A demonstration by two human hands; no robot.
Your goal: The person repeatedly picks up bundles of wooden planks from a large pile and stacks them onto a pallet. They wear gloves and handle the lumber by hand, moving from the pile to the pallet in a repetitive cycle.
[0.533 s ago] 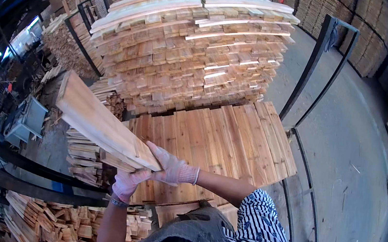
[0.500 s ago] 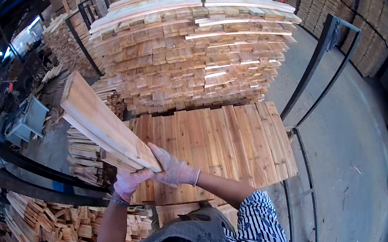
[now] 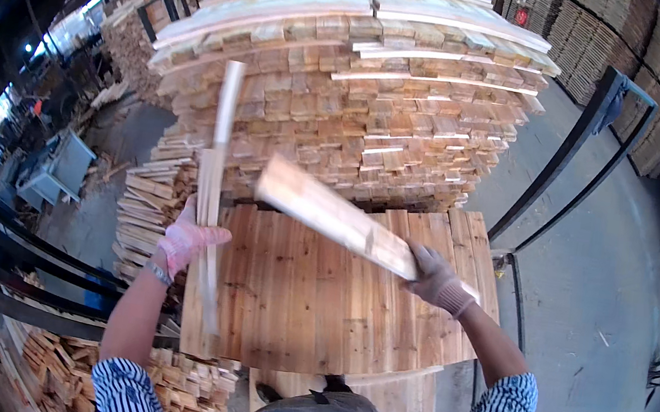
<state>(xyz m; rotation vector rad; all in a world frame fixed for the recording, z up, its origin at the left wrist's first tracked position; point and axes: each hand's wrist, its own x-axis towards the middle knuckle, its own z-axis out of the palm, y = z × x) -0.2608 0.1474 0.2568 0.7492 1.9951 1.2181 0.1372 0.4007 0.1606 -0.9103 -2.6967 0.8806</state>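
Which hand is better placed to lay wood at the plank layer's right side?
Probably the right hand: it grips a board near that side, while the left hand holds wood pieces near the opposite one.

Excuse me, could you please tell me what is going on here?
One person is handling lumber with both hands. The gloved left hand grips narrow-looking boards, while the gloved right hand holds a separate board slanting up to the left. Below lies a layer of planks set side by side. A tall timber stack stands beyond, and short wood pieces lie heaped at lower left.
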